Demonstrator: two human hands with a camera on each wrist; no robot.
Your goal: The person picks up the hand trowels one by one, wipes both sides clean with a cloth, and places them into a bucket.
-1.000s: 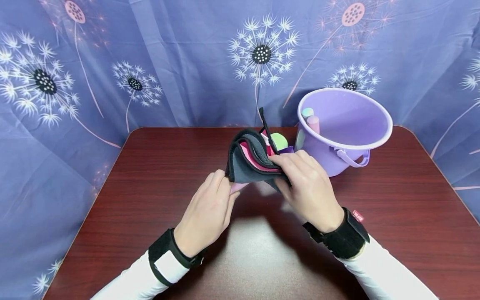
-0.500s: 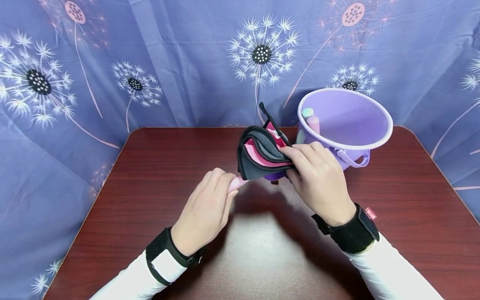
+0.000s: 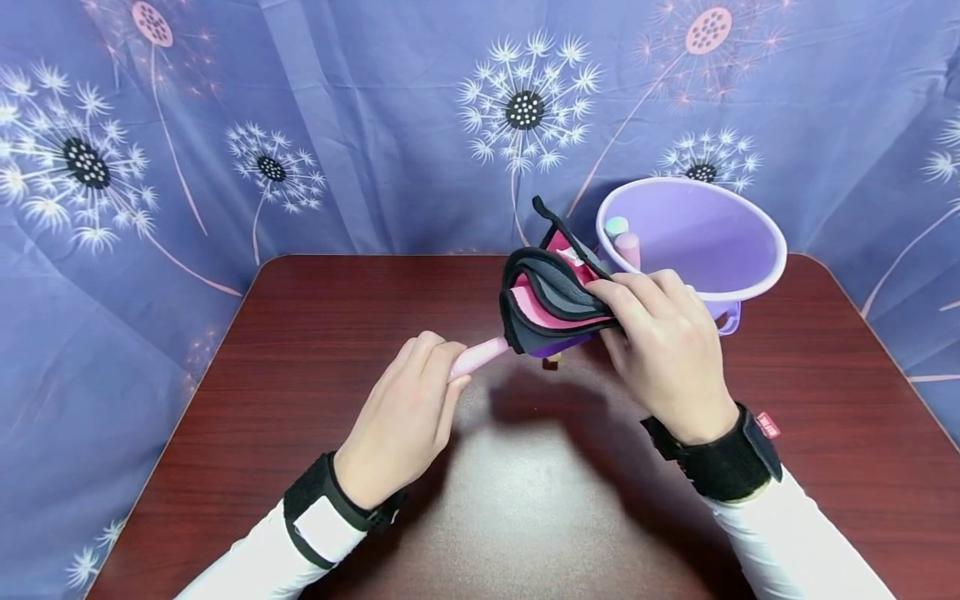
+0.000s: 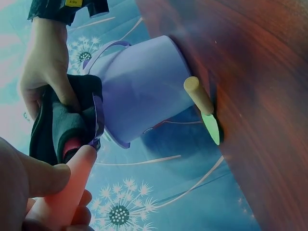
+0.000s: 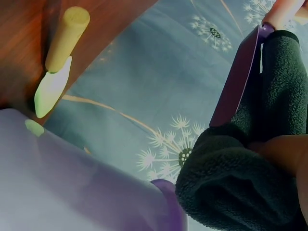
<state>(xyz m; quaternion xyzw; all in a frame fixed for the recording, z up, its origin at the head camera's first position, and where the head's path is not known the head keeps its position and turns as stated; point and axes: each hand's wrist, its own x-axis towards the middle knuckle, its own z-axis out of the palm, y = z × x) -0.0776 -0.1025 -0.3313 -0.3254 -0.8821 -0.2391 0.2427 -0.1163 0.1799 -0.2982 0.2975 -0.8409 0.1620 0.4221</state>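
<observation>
Purple blade (image 5: 236, 86): held up in front of the bucket, joined to the pink handle (image 3: 478, 358); the right wrist view shows one long strip of it bare beside the cloth, so that part likely wants covering on the next pass.
Left hand (image 3: 401, 412): fingers curled round the pink handle, thumb along it; a firm, unmoving hold here should let the other side do the rubbing.
Right hand (image 3: 671, 354): fingers pinching folds of cloth against the blade, thumb underneath; even pressure on both faces would probably serve better than a tight pinch at one spot.
Grey cloth (image 3: 558, 292): pink inside, black-edged, bunched round the blade with loose flaps standing up; tucking those in would give a flatter pad.
Stroke: this looks like wiping, best drawn from the handle end outward, away from the left fingers, with care at the thin edge.
Neck of the blade: where purple meets pink, a corner easily missed; a folded cloth edge should reach it.
Lilac bucket (image 4: 144, 86): on the worktop (image 3: 337, 333), near the right hand, with a mint stick (image 3: 617, 226) and a pink stick (image 3: 627, 246) inside; short strokes would avoid knocking it.
Green tool (image 4: 210, 129): lying beside the bucket, its wooden handle (image 4: 197, 91) clear of both hands.
</observation>
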